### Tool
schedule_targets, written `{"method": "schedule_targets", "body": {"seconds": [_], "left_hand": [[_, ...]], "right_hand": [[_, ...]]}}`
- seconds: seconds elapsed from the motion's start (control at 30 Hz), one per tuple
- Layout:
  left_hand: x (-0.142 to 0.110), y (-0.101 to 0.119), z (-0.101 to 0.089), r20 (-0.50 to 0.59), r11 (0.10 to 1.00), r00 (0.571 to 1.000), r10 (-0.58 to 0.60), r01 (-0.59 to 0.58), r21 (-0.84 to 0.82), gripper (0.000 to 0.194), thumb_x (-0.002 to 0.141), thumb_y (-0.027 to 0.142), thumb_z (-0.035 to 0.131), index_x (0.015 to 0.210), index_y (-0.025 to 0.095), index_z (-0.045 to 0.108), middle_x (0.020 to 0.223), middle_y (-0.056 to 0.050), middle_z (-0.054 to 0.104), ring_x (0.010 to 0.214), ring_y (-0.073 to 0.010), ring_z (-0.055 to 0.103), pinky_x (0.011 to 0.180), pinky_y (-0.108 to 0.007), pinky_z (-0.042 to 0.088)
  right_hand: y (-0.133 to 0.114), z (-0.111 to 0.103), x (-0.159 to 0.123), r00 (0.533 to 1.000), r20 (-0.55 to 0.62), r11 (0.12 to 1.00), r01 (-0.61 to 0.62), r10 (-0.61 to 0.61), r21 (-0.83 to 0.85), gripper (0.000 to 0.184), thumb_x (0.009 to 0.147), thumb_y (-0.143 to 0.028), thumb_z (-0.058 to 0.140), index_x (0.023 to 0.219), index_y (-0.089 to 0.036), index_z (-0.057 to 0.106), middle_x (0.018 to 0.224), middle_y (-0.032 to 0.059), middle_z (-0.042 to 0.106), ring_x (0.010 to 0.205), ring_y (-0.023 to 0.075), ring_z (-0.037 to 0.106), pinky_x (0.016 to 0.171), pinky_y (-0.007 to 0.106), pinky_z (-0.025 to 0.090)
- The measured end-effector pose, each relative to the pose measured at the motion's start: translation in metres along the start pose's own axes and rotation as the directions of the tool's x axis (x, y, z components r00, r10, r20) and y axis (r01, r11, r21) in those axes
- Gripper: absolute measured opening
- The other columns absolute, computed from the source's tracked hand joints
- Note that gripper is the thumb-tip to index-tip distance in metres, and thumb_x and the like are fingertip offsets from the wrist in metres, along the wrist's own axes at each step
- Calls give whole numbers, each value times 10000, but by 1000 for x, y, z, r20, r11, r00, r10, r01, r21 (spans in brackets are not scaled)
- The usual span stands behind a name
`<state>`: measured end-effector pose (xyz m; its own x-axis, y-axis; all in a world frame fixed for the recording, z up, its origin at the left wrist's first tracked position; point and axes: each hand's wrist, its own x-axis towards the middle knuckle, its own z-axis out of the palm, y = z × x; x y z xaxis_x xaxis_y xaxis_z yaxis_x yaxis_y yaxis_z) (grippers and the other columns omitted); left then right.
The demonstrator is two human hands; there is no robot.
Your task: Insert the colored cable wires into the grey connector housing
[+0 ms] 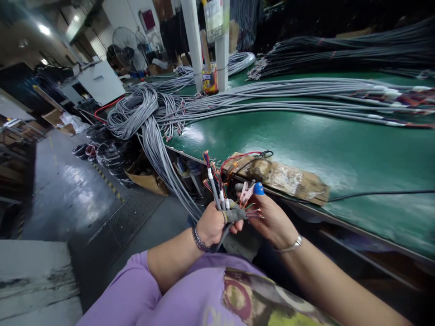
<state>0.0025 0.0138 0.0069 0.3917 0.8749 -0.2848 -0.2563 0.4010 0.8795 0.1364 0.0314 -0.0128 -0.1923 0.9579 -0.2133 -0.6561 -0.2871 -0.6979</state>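
My left hand is closed round several grey cables, their ends pointing up. White sleeves and thin coloured wires show at the cable tips. Grey covers sit on some of the fingers. Just to the right, my right hand pinches a pale pink clip between its fingers and a thumb with a blue cover. Loose coloured wire ends stick out between the two hands. The palm side of the left hand is hidden.
A worn wooden block with red and black leads lies at the edge of the green table. Long grey cable bundles stretch across it, and a thick coil hangs over its left end. A white post stands behind.
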Motion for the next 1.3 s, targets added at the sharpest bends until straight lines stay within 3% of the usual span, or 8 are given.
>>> {"method": "schedule_targets", "body": {"seconds": [0.13, 0.33, 0.5, 0.67, 0.8, 0.9, 1.1, 1.3], "left_hand": [[0, -1, 1, -8, 1000, 1000, -5, 5, 16, 382, 581, 408, 801, 529, 120, 554, 469, -12, 556, 379, -63, 456, 394, -191, 328], [-5, -7, -1, -10, 1000, 1000, -15, 15, 22, 367, 594, 405, 794, 558, 121, 564, 480, -10, 564, 390, -66, 469, 398, -189, 334], [-13, -6, -3, 0, 1000, 1000, -15, 15, 15, 362, 598, 405, 795, 567, 119, 576, 470, -9, 561, 380, -68, 467, 379, -185, 323], [-10, -4, -8, 53, 1000, 999, -1, 2, -8, 363, 614, 403, 798, 589, 121, 571, 478, -10, 569, 378, -68, 466, 379, -190, 311], [-2, -5, -12, 95, 999, 995, -7, 11, -45, 348, 635, 386, 795, 620, 126, 565, 480, 2, 564, 378, -66, 463, 375, -188, 307], [5, -4, -14, 124, 997, 992, -16, 26, -77, 361, 615, 396, 805, 640, 127, 566, 470, 8, 555, 377, -70, 468, 366, -184, 303], [12, -4, -12, 141, 988, 988, -55, 74, -135, 397, 541, 385, 840, 661, 130, 561, 452, 11, 543, 374, -77, 470, 355, -178, 285], [13, -6, -12, 140, 989, 986, -90, 105, -105, 390, 553, 384, 831, 635, 134, 544, 444, 11, 536, 365, -73, 462, 369, -181, 287]], "right_hand": [[-1, 3, 0, 998, -62, 998, -1, 5, 67, 418, 661, -586, 759, 712, -178, 686, 646, 21, 647, 573, 154, 564, 567, 279, 466], [-1, 4, -3, 995, -29, 988, -92, 96, 123, 479, 608, -646, 758, 747, -193, 689, 653, 11, 651, 537, 146, 564, 532, 280, 482], [-5, 0, -5, 992, 10, 986, -125, 125, 112, 446, 688, -638, 703, 790, -205, 680, 745, 34, 681, 583, 154, 586, 555, 289, 489], [-4, -1, -2, 998, -30, 998, -60, 61, 36, 293, 713, -480, 752, 780, -204, 684, 653, -5, 637, 552, 123, 558, 547, 258, 455], [4, -5, 0, 994, -102, 997, 30, -36, -66, 365, 755, -577, 669, 755, -213, 699, 643, 22, 664, 561, 161, 581, 570, 303, 465], [8, -9, 2, 995, -92, 995, 21, -30, -100, 429, 737, -641, 649, 754, -218, 713, 652, 38, 688, 589, 191, 615, 592, 323, 486], [6, -9, 8, 994, -21, 993, -109, 110, 41, 508, 644, -684, 705, 740, -185, 726, 626, 58, 692, 611, 222, 649, 648, 366, 530], [6, -3, 9, 996, -73, 986, -39, 52, 160, 459, 601, -605, 788, 793, -193, 719, 688, 21, 715, 586, 168, 635, 608, 307, 529]]}}
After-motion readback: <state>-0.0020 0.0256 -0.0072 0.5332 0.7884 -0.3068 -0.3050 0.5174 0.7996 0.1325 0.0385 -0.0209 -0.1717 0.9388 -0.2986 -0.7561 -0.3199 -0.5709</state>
